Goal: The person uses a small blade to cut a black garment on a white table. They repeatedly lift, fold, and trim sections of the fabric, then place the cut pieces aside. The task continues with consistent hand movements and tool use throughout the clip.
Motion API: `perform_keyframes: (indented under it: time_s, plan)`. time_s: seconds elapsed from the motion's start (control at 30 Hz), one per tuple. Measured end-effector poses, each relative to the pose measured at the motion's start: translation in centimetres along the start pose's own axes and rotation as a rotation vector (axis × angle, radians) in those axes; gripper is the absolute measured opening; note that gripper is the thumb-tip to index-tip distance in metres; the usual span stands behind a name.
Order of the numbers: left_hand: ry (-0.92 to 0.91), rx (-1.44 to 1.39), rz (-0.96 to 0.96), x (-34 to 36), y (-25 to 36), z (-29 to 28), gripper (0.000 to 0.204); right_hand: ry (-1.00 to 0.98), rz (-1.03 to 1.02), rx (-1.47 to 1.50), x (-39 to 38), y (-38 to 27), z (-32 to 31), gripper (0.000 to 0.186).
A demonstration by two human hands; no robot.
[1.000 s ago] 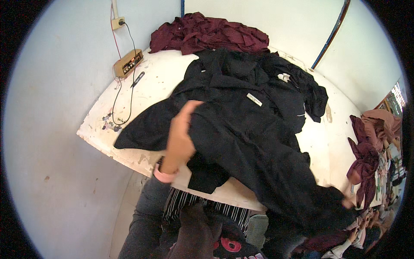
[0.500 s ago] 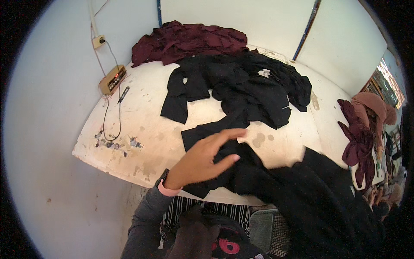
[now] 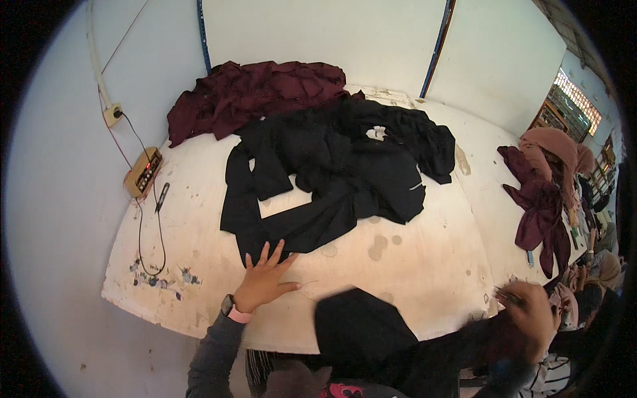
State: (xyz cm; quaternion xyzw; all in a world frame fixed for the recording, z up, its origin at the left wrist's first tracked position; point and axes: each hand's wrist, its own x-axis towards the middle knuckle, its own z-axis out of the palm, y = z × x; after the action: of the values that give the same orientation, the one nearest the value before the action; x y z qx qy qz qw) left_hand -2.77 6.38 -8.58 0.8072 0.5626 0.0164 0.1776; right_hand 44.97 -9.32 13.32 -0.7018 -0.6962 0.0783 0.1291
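My left hand (image 3: pixel 265 285) lies with fingers spread at the front left, its fingertips on the edge of a black cloth piece (image 3: pixel 259 242) that joins a heap of black garments (image 3: pixel 338 152) on the white table (image 3: pixel 371 259). My right hand (image 3: pixel 531 312) is blurred at the front right, fingers curled on something small and dark that I cannot make out. Beside and below it a loose black cloth (image 3: pixel 358 325) slants across the table's front edge, partly blurred.
A maroon cloth pile (image 3: pixel 259 93) lies at the back left. A boxy electrical device (image 3: pixel 142 172) with cables and a black slim tool (image 3: pixel 161 196) sit at the left edge. Maroon and pink cloths (image 3: pixel 541 212) lie at the right. Walls border the table; other people show far right.
The large black garment has been dragged off toward the front right, uncovering the table's middle. My left hand has dropped lower and spread out. My right hand has come into clearer view.
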Motion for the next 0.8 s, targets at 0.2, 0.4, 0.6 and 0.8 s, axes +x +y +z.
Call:
perform_keyframes:
  time_s: [0.2,0.4,0.6,0.8]
  plan:
    - [0.002,-0.004,-0.086,1.7,-6.5,-2.7,0.100,-0.098,-0.396,0.403,24.6,-3.6,13.6,0.044]
    - [0.070,-0.090,-0.224,6.8,-11.5,-5.1,0.096,0.150,-0.031,-0.119,39.1,-4.3,24.9,0.063]
    - [0.173,-0.139,-0.648,6.7,-20.8,-7.8,0.100,-0.543,-0.702,0.775,32.6,-19.3,22.5,0.047]
    - [0.290,-0.312,-0.576,4.9,-23.7,-8.0,0.097,0.448,-0.332,0.308,41.7,-10.0,22.3,0.077]
